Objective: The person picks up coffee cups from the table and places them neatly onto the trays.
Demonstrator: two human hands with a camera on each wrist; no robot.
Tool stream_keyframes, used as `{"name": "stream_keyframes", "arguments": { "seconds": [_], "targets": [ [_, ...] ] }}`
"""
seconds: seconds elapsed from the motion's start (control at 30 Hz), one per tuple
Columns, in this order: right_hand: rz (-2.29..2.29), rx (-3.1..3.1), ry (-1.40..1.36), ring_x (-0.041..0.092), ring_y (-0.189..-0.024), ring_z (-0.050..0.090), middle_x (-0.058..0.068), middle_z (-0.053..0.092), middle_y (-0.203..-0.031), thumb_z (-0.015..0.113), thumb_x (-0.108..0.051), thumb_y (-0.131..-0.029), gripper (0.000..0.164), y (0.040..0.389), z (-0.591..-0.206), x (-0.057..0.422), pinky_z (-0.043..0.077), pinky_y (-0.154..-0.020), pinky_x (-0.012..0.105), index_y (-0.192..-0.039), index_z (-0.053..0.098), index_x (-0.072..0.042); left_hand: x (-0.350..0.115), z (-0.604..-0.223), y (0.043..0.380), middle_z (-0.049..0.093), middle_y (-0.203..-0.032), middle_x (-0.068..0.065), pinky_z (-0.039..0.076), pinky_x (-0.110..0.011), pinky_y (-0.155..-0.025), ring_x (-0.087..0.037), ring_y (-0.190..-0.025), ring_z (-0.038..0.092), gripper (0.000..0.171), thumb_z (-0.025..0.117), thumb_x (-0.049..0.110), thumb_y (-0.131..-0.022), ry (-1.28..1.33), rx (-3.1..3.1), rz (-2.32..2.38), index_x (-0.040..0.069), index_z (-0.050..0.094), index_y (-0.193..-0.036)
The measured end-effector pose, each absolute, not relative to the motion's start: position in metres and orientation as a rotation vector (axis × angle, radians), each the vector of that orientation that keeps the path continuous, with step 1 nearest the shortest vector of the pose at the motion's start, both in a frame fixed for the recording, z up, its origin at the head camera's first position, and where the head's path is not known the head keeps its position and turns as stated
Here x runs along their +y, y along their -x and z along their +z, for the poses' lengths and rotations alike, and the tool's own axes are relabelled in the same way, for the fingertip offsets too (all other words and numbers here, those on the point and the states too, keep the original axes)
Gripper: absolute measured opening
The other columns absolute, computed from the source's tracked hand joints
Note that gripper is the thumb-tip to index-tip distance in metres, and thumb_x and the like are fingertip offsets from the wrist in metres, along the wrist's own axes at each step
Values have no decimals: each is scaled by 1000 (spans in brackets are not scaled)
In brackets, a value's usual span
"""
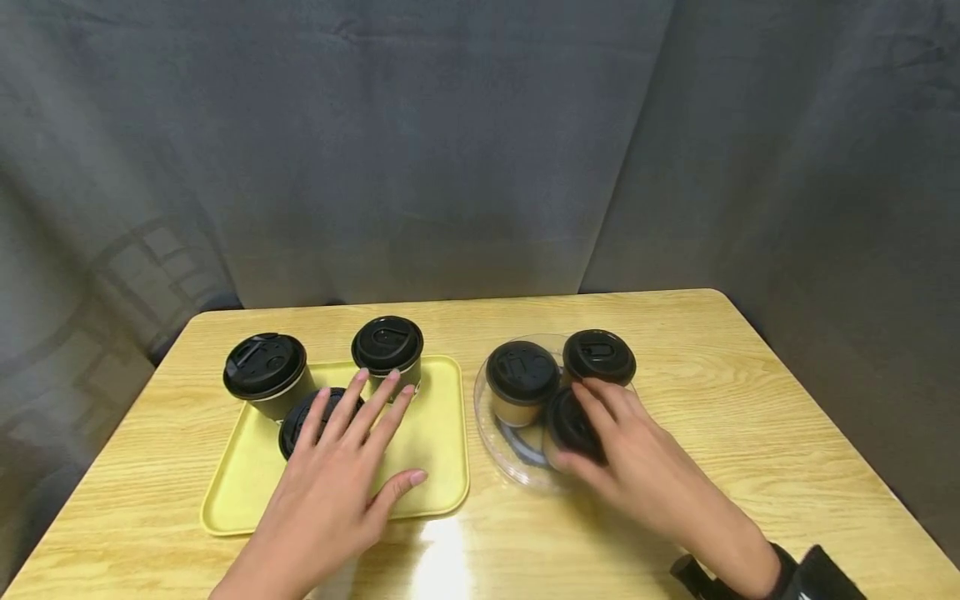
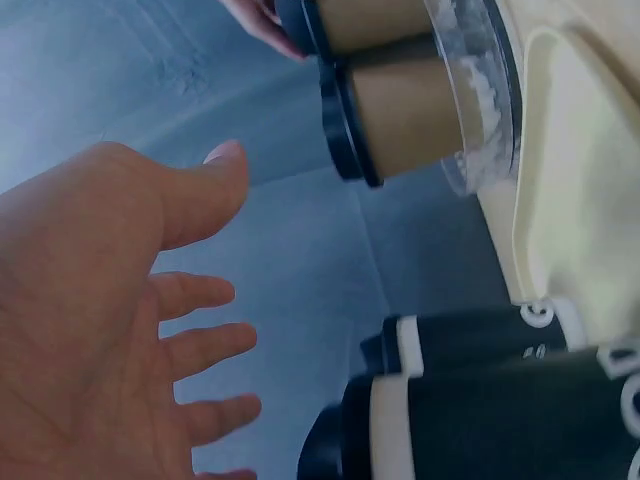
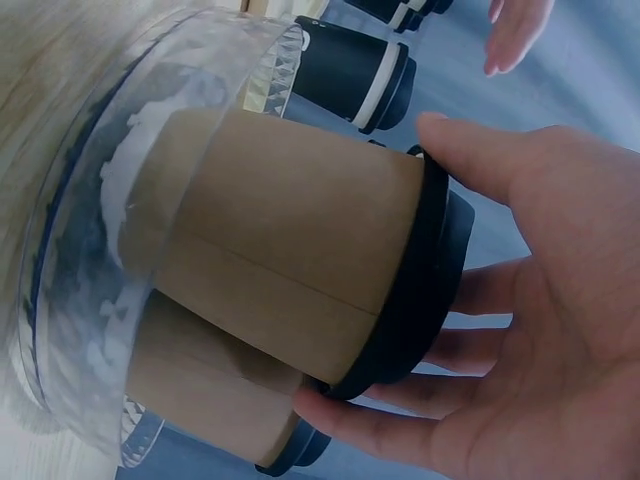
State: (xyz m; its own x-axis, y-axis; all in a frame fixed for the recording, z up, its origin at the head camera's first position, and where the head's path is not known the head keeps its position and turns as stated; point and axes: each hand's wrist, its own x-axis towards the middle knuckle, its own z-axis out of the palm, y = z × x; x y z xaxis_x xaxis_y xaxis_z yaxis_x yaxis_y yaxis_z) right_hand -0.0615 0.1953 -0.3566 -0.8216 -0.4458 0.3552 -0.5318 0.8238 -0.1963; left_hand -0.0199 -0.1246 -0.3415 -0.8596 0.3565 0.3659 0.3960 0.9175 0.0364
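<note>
My right hand grips a brown paper coffee cup by its black lid, thumb on one side and fingers on the other. This cup stands at the near side of a clear round plastic tray. Behind it on that tray are two more lidded brown cups, one at the left and one at the back right. With fingers spread, my left hand hovers over a yellow tray and holds nothing. It partly hides a black-lidded dark cup.
Two other dark cups with black lids stand on the yellow tray, at its left corner and back middle. Both trays lie side by side on a wooden table. Behind the table hangs a grey curtain.
</note>
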Motion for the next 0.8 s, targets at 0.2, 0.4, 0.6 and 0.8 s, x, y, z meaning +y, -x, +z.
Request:
{"name": "stream_keyframes", "arguments": {
  "seconds": [0.2, 0.4, 0.6, 0.8],
  "targets": [
    [344, -2701, -746, 35, -126, 49, 19, 50, -139, 72, -49, -83, 77, 62, -358, 196, 48, -95, 55, -137, 50, 2, -141, -333, 22, 32, -159, -4, 8, -63, -119, -37, -149, 22, 78, 59, 53, -90, 489, -2721, -188, 23, 28, -155],
    [259, -2722, -733, 37, -131, 45, 18, 49, -144, 68, -52, -85, 77, 62, -357, 196, 43, -96, 56, -139, 51, -1, -162, -330, 24, 33, -159, -5, 5, -66, -118, -38, -149, 23, 75, 59, 55, -90, 410, -2714, -229, 18, 36, -151],
    [227, -2746, -744, 38, -134, 43, 19, 46, -147, 68, -52, -85, 77, 60, -357, 197, 40, -100, 57, -141, 49, -2, -183, -328, 24, 31, -159, -8, -1, -66, -118, -40, -148, 21, 78, 59, 54, -90, 336, -2718, -243, 21, 29, -154],
    [292, -2757, -748, 39, -136, 40, 18, 43, -150, 64, -51, -89, 74, 59, -347, 202, 36, -104, 58, -143, 47, -3, -202, -328, 22, 28, -161, -9, -5, -67, -117, -38, -151, 15, 81, 62, 50, -90, 277, -2725, -261, 22, 24, -156]
  ]
}}
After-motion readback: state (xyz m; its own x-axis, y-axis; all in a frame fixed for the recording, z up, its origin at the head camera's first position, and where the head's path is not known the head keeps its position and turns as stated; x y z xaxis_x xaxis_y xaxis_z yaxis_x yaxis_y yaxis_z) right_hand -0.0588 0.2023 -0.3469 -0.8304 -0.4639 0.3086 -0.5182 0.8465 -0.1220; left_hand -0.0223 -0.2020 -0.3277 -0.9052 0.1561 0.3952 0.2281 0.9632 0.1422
